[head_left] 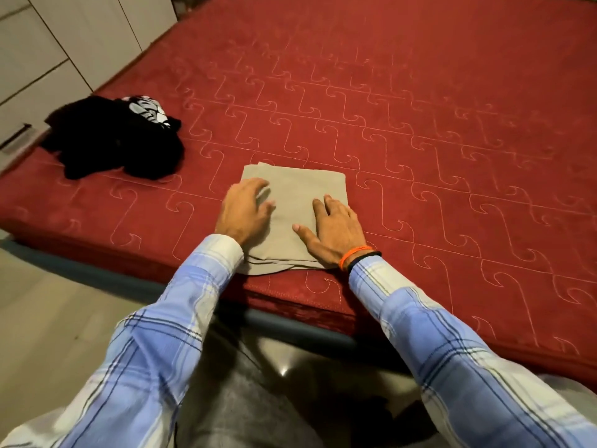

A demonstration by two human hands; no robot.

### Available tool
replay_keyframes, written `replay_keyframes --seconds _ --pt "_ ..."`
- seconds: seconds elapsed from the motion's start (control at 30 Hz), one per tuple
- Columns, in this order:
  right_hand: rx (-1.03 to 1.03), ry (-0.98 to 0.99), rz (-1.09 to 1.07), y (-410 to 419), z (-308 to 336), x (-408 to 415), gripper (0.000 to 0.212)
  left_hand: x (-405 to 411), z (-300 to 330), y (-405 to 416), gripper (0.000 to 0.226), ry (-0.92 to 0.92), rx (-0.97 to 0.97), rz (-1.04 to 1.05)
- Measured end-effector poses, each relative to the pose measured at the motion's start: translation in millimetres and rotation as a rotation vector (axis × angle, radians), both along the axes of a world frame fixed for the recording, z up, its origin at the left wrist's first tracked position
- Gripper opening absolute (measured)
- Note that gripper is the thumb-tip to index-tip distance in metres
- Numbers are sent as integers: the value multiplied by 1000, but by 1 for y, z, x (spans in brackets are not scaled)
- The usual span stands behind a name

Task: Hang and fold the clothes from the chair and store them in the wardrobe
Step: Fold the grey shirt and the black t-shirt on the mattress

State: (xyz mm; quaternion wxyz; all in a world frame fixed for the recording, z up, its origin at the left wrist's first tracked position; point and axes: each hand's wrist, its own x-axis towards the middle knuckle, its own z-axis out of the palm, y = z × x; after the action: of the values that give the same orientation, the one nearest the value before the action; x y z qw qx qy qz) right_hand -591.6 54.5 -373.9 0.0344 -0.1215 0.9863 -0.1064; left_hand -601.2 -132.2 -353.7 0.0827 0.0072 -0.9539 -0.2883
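A folded beige garment (292,195) lies flat near the front edge of the red bed (420,124). My left hand (245,210) rests on its left side with the fingers spread. On the garment's right side my right hand (332,227) presses down flat, fingers straight. A crumpled black garment with a white print (119,137) lies on the bed's front left corner, apart from both hands.
White wardrobe doors and drawers (48,50) stand beyond the bed's left side. The pale floor (48,318) shows at the lower left. The bed's dark frame edge (290,328) runs just in front of my legs.
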Motion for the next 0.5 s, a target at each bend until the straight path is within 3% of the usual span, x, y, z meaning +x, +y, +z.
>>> replay_keyframes --seconds 0.07,0.17,0.3,0.5 --pt "-65 57 -15 -7 4 -8 71 -7 -15 4 60 -93 -179 -188" --pt "-50 -24 46 -7 -5 -21 76 -9 -42 -1 78 -184 -363 -233" --pt "-52 -68 25 2 -20 -24 86 -8 -49 -3 91 -155 -396 -237" --pt "-18 16 8 2 -23 -12 103 -1 -47 -3 88 -125 -382 -237"
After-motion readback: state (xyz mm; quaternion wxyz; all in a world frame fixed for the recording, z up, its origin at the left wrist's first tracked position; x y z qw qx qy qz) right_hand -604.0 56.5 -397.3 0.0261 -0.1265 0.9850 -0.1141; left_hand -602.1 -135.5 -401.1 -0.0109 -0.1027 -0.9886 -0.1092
